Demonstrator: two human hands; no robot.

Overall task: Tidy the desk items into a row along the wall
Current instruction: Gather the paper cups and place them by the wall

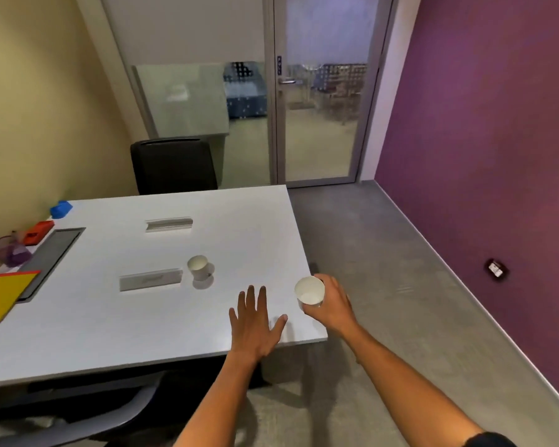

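My right hand (334,303) grips a white paper cup (309,291) at the right edge of the white desk (110,333). My left hand (254,321) hovers flat over the desk's near right corner, fingers spread, holding nothing. A second white paper cup (198,267) stands mid-desk beside a clear name plate (150,279). Another clear name plate (168,224) lies farther back. Along the yellow wall on the left sit a blue object (61,209), a red object (38,232), a purple mesh holder (8,251) and a yellow folder (4,296).
A grey cable tray lid (50,261) is set into the desk near the wall. A black chair (173,166) stands behind the desk, another chair (78,424) at the near side. Grey floor and a purple wall lie to the right, a glass door behind.
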